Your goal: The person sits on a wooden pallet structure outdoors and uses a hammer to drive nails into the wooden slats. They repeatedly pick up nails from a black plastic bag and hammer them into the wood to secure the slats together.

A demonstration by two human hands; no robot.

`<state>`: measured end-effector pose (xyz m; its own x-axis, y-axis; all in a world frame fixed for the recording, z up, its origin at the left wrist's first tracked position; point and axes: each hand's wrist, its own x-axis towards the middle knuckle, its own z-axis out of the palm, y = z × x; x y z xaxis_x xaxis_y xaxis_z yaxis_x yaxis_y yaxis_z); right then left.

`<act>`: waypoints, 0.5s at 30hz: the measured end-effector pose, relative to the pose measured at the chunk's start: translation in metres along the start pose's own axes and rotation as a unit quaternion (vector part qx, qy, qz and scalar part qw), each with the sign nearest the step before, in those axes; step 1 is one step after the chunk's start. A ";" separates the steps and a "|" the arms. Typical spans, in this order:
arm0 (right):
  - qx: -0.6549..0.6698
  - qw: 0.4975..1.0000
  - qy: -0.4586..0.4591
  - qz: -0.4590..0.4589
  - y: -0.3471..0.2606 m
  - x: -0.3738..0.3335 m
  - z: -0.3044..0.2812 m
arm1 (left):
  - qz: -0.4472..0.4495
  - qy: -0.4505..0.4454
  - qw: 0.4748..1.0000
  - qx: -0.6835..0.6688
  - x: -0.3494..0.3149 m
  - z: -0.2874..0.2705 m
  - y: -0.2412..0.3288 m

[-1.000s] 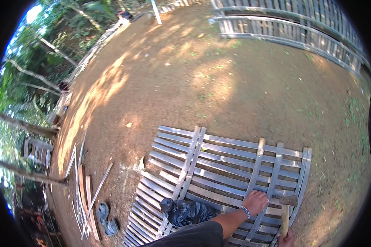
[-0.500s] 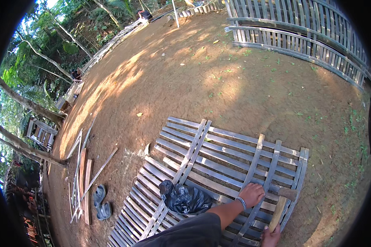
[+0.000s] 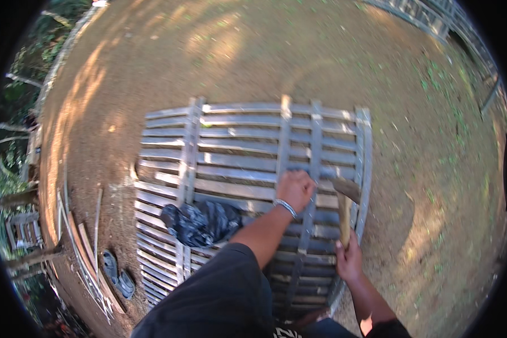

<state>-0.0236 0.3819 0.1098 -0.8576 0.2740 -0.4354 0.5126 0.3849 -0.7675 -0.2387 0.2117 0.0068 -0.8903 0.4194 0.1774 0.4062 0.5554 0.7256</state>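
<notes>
A panel of grey wooden slats joined by crosswise strips lies before me on the ground. My left hand rests over it, fingers curled closed beside one of the crosswise strips; whatever they pinch, if anything, is hidden. A bracelet circles that wrist. To the right, my right hand grips the lower part of a hammer's pale wooden handle. The dark hammer head is above the panel's right part, close to my left hand. A black plastic bag sits on the slats left of my left forearm.
Sandals lie on the dirt left of the panel. Beyond them are long wooden strips and boards. More slatted panels stand at the far right. Trees and plants line the left edge.
My view has turned, so the panel appears higher, further left and straighter. More of my right forearm shows. The left hand stays closed on the panel and the right still grips the hammer.
</notes>
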 end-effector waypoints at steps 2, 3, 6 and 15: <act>-0.034 0.999 -0.024 0.008 0.001 0.001 -0.007 | 0.001 0.018 1.000 0.002 0.003 -0.005 0.007; -0.057 0.998 -0.030 -0.008 -0.002 0.003 -0.010 | 0.007 0.019 1.000 0.003 0.006 -0.004 0.009; -0.091 0.995 -0.039 0.006 -0.022 0.007 -0.008 | 0.015 0.011 1.000 0.006 0.006 -0.007 0.011; -0.152 0.988 -0.027 -0.006 -0.019 0.024 0.011 | 0.000 -0.014 1.000 0.007 0.007 -0.014 0.010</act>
<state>-0.0543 0.3716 0.1086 -0.8608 0.2238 -0.4571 0.4840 0.6378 -0.5992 -0.2439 0.2105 0.0248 -0.8842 0.4397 0.1577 0.4090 0.5656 0.7161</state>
